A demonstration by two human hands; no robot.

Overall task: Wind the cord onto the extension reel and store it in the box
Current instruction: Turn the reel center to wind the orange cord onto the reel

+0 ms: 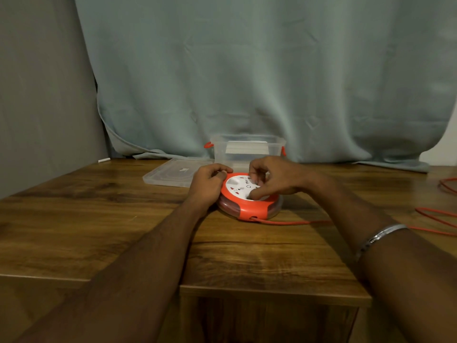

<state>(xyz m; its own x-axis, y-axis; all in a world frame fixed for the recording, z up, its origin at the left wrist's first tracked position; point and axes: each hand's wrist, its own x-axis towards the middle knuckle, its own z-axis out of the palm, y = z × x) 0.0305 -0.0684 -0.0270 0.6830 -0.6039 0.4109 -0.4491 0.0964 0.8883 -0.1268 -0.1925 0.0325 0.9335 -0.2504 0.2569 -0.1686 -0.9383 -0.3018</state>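
A round orange extension reel point(254, 209) with a white socket face lies flat on the wooden table point(99, 219). My left hand point(210, 183) grips the reel's left rim, fingers curled over its edge. My right hand point(274, 178) sits on the white face with curled fingers and the thumb pressed down on it. An orange cord point(296, 222) leaves the reel's front and runs right, looping near the table's right edge. Behind the reel stands a clear plastic box point(247, 148) with orange latches, open at the top.
The box's clear lid point(170, 174) lies flat to the left of the box. A grey-green curtain point(247, 82) hangs behind the table. A small white object point(103, 160) lies at the back left edge. The table front steps down at the left.
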